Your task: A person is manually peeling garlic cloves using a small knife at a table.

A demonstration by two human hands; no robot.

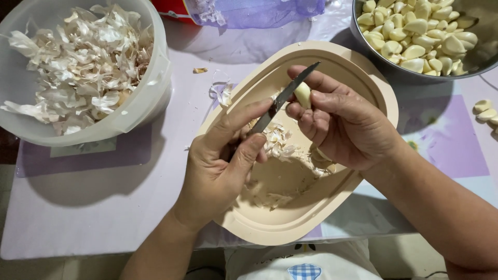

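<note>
Two packages sit at the top edge of the desk [78, 207]: a red packet [174, 9], mostly cut off by the frame, and just beside it a purple mesh bag [254, 11] with a pale drawstring end, lying between the two big containers.

Left hand [220, 161] is closed around the handle of a small knife [282, 98]; thumb stretched along the blade's base, fingers curled tight under it. Blade points up and to the right, its flat touching the clove. Right hand [342, 124] pinches a pale garlic clove [303, 95] between thumb and bent fingers, narrow grip, clove held above the tray and against the blade.

Beneath both hands lies a beige oval tray [290, 228], holding a loose scatter of papery garlic skins [277, 142] near its middle. At upper left, a translucent white plastic tub [140, 111] is heaped with dry white peelings. At upper right, a metal bowl [386, 62] holds a pile of peeled cloves [415, 31]. Two or three more peeled cloves [485, 110] lie on the desk's cloth at the right edge, well apart from the tray.
</note>
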